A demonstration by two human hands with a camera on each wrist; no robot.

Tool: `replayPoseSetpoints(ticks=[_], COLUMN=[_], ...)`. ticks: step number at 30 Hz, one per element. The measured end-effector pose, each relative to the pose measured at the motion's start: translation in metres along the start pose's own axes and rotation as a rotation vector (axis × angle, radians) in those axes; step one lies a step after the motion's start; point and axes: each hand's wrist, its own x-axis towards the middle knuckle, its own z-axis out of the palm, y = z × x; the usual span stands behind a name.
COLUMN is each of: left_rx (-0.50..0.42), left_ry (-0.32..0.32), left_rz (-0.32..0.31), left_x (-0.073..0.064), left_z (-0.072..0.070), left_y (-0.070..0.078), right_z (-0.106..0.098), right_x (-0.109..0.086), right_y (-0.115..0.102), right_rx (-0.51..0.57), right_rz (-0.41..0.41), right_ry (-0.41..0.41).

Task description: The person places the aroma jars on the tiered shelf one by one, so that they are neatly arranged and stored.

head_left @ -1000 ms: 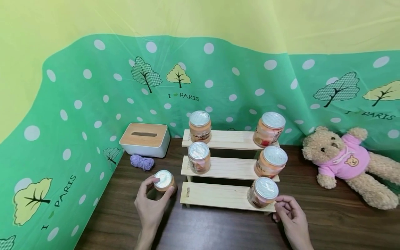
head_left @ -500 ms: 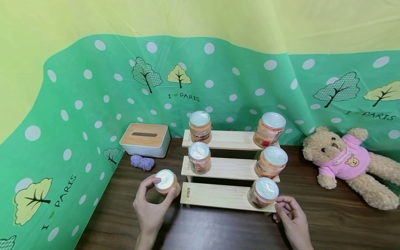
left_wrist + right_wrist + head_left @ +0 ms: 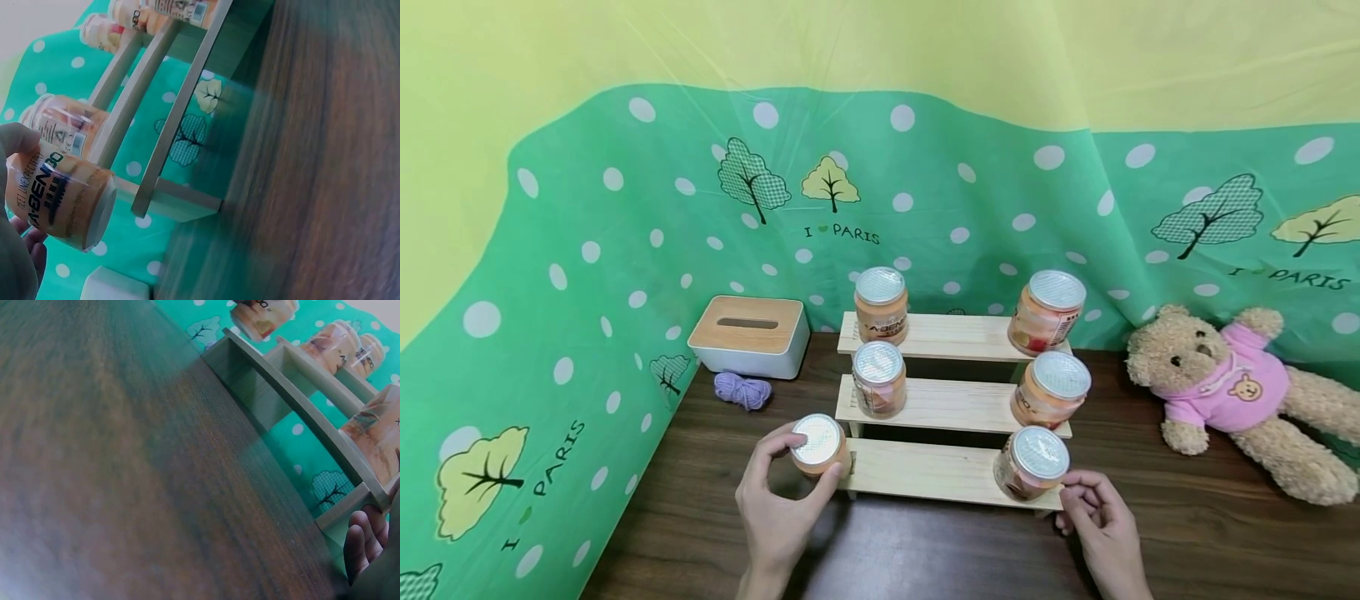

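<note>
My left hand [image 3: 781,508] grips a jar [image 3: 820,450] with a silvery lid and orange contents, thumb and fingers round its sides. The jar is off the table, in front of the left end of the lowest step of a three-step wooden shelf [image 3: 925,471]. In the left wrist view, the held jar [image 3: 65,197] shows dark lettering and hangs apart from the step's end. My right hand [image 3: 1101,521] pinches the right front corner of that lowest step, beside another jar [image 3: 1032,463]. Its curled fingers [image 3: 356,547] show below the step's end in the right wrist view.
Similar jars stand at both ends of the middle and top steps, such as the top-left jar [image 3: 882,307]. A tissue box [image 3: 748,333] and purple yarn [image 3: 742,390] lie left. A teddy bear [image 3: 1232,375] lies right on the dark wooden table [image 3: 940,550].
My left hand has lifted the jar and carried it right, to the left end of the lowest step. My right hand has stayed at the shelf's corner.
</note>
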Motion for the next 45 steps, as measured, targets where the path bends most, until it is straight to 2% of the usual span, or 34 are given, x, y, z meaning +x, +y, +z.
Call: replayPoseSetpoints(ticks=[5,14,29,45], left_rx=[-0.012,-0.029,-0.026,-0.004], left_ry=[-0.029,-0.081,-0.126,-0.110], left_rz=[0.030,0.029,0.034,0.036], left_x=[-0.005,-0.013,-0.018,-0.020], left_z=[0.006,0.018,0.034,0.045], left_y=[0.000,0.001,0.005,0.006], right_z=[-0.001,0.001,0.001,0.001], right_x=[0.000,0.000,-0.001,-0.001], right_y=[0.001,-0.004,-0.005,-0.005], right_rx=[0.024,-0.038,-0.030,-0.048], right_rz=[-0.012,0.017,0.003,-0.004], right_ry=[-0.008,0.008,0.003,0.004])
